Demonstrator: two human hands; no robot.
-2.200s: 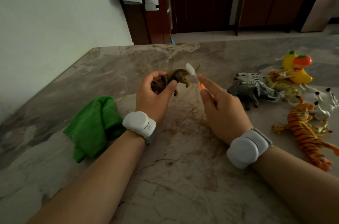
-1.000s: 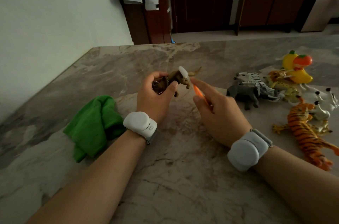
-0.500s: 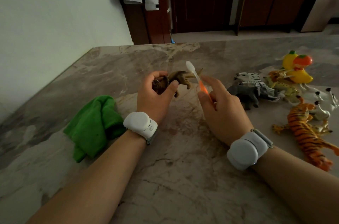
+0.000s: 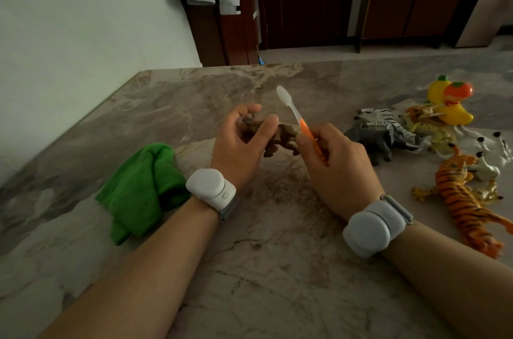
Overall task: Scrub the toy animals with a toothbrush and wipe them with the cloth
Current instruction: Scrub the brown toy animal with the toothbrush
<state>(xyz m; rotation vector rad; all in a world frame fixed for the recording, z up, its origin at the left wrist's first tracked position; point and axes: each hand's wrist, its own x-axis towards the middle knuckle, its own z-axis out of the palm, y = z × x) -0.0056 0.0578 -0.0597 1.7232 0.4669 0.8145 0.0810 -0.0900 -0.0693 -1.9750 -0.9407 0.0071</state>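
The left hand (image 4: 238,147) holds a small brown moulded-plastic toy animal (image 4: 286,136) just above the veined marble worktop (image 4: 277,269), its grip pinching the body, presumably to expose a flank. The right hand (image 4: 338,166) grasps the orange-handled toothbrush (image 4: 304,124) pen-fashion, with the pale head tilted up, apart from the toy. A crumpled green terry cloth (image 4: 141,188) lies to the left, within reach for wiping. Further rigid plastic animals (image 4: 372,141) wait to the right.

Since 1.0 s ago the toothbrush (image 4: 291,109) has lifted off the toy (image 4: 283,136), head toward upper centre; left hand (image 4: 238,145) has turned the toy lower.
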